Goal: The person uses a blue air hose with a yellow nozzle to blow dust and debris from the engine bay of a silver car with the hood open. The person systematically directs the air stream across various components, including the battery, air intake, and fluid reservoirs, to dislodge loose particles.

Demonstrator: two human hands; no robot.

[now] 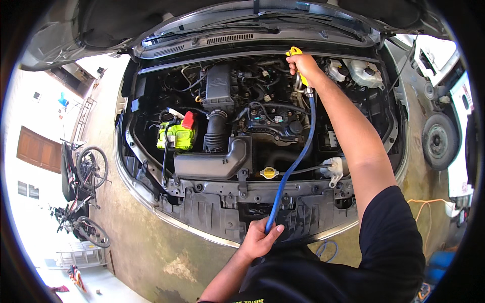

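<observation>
My right hand (pixel 304 65) reaches over the far right of the open engine bay, closed round a yellow air blow gun (pixel 302 78). From the gun's lower end a blue hose (pixel 298 161) runs back toward me across the engine. Near the front edge of the bay, my left hand (pixel 260 237) is wrapped round that hose. Beneath the hose lie the black engine cover (pixel 275 123) and the yellow-topped radiator cap (pixel 269 172). The gun's nozzle tip cannot be made out against the dark parts.
A lime-green battery (pixel 176 136) with a red terminal cover sits at the left. White reservoirs (pixel 364 73) stand at the far right. The raised hood (pixel 121 25) hangs above. Bicycles (pixel 83 197) are left; a vehicle wheel (pixel 438 141) and an orange cord (pixel 424 203) are right.
</observation>
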